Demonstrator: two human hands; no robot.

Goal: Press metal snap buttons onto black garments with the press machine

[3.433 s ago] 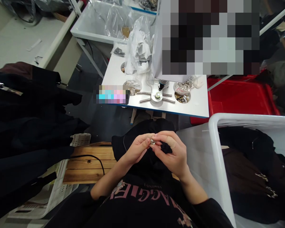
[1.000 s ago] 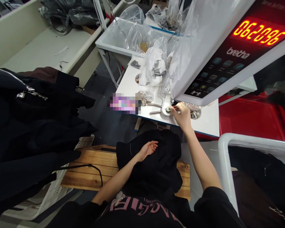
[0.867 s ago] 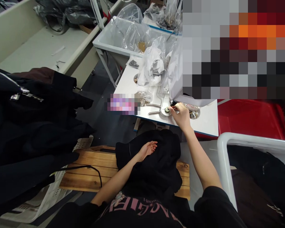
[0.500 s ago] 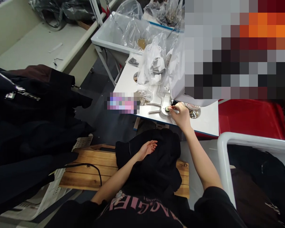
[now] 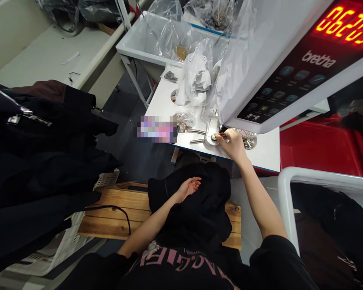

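My right hand [image 5: 233, 146] reaches forward to the press machine, its fingertips pinched over the round metal die [image 5: 214, 137]. A tiny silver snap button seems held between them, though the fingers mostly hide it. My left hand [image 5: 189, 189] lies open, palm up, on a black garment [image 5: 193, 213] in my lap, holding nothing. Above the die hangs the white head of the machine [image 5: 278, 68], with a red digital counter and a dark "bretha" panel. Its lower tool is hidden behind my fingers.
Metal springs [image 5: 197, 141] and a dish of snaps [image 5: 248, 141] sit on the white worktable [image 5: 260, 155] with crumpled plastic bags [image 5: 196, 76]. A red crate [image 5: 323, 151] and a white-framed bin [image 5: 286, 197] stand right; dark clothing [image 5: 39, 141] piles left.
Earlier both hands held a small metal button together above the garment. Since then my right hand has gone to the die, and my left has settled open on the garment.
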